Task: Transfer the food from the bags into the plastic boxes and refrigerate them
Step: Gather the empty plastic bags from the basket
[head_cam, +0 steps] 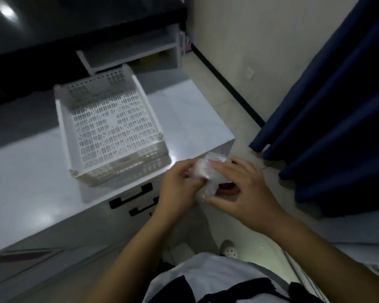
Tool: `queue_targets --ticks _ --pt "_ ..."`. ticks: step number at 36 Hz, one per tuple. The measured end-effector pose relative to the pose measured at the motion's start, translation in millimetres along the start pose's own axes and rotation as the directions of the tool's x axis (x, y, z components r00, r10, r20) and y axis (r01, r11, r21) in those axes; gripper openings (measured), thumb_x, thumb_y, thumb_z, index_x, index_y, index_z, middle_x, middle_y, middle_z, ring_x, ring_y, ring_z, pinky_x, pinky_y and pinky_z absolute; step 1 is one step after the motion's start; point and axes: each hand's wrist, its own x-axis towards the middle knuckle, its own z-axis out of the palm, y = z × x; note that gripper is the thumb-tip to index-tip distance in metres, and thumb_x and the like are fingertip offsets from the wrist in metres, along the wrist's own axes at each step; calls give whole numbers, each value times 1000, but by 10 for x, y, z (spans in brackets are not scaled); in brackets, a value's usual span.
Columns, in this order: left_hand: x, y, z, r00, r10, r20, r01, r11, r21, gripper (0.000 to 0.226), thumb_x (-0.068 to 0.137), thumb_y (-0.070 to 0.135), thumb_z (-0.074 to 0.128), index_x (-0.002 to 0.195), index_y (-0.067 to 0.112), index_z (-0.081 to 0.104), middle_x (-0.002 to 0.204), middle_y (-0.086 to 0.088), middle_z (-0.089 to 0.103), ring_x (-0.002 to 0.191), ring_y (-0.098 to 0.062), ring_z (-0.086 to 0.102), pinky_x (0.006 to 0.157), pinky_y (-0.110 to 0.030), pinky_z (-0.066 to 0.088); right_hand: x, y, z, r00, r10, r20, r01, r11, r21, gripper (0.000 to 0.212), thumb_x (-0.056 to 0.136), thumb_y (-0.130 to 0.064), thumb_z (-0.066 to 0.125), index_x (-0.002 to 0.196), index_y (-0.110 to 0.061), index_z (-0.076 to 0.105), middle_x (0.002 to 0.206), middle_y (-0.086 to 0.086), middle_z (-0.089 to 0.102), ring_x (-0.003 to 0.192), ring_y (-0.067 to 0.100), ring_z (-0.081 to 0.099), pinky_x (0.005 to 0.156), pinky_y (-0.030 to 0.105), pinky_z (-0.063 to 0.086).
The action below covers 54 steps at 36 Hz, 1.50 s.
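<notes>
A white and black shirt front (217, 278) fills the bottom of the view, and both bare forearms reach forward from it. The left hand (179, 186) and the right hand (243, 189) meet in the air just off the desk's near right corner, over the floor, and between them sits a crumpled clear plastic bag (202, 173). The left grip is clenched on the bag's left side, its fingers curled into the plastic. The right grip grasps the bag from the right, fingers laid over the top and thumb beneath. Something red (227, 189) shows through the bag under the right palm; blur hides what it is.

On the white desk (31, 176), a white perforated plastic basket (109, 127) stands near the front edge, left of the hands and apart from them. Two black drawer handles (131, 196) sit on the desk's front face below the basket. A dark blue curtain (337, 106) hangs at the right, and a white open shelf unit (136, 51) stands behind the desk's far edge.
</notes>
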Motion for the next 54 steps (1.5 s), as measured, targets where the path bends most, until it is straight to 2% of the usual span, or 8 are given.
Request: queue_targets --ticks 7,12,18,25,31,35,40,54 --pt "78 -210 1012 971 -185 151 220 939 -265 49 73 4 70 112 35 71 118 0 69 106 -21 70 80 -34 58 -398 868 -174 958 181 -224 -162 982 101 58 79 -26 82 133 -29 62 119 -1 62 108 5 36 94 44 43" --pt "178 -213 1296 934 19 357 -57 994 94 61 84 -4 70 134 29 57 132 10 60 121 -13 60 97 -33 55 -456 1291 -273 943 220 -250 -191 973 132 45 80 -8 77 124 -17 69 116 3 71 100 24 61 92 52 49" --pt "617 -339 1653 894 129 429 -332 834 441 55 90 24 73 140 30 54 144 9 44 134 -5 41 109 -23 38 -344 1765 -380 919 338 -202 -294 931 218 39 88 -12 72 126 -20 67 121 -2 66 112 23 60 94 50 51" --pt "1204 -507 2044 833 143 535 -359 876 324 56 94 27 68 145 32 46 146 9 45 132 6 40 105 -12 35 -103 2173 -578 877 417 -238 -365 901 234 37 90 -9 72 126 -16 67 122 -1 65 111 15 62 93 33 53" --pt "1505 -576 2342 856 155 494 -311 917 251 49 96 29 61 143 36 47 141 20 45 125 6 45 86 -31 58 97 2498 -730 863 452 -226 -405 886 225 38 91 -12 71 128 -15 65 127 -2 64 114 14 61 94 32 53" --pt "1663 -580 2524 879 135 457 -286 917 278 44 96 23 63 139 28 53 138 12 53 125 -2 50 93 -41 56 230 2740 -787 864 472 -174 -421 868 263 37 91 -14 70 127 -16 65 125 -5 64 114 8 60 94 19 48" --pt "1780 -626 2693 916 84 392 -227 914 337 39 95 23 64 134 23 58 132 6 59 121 -5 55 98 -22 46 374 3067 -761 883 465 -64 -418 841 344 33 91 -17 69 121 -30 66 116 -19 61 107 -3 58 90 16 48" --pt "1981 -1610 3369 991 -121 55 83 887 453 40 92 4 63 131 12 60 131 -3 59 115 -1 50 95 -3 33 792 4206 -399 888 335 316 -414 881 230 37 93 -14 68 130 -12 63 131 1 61 116 17 59 97 26 47"
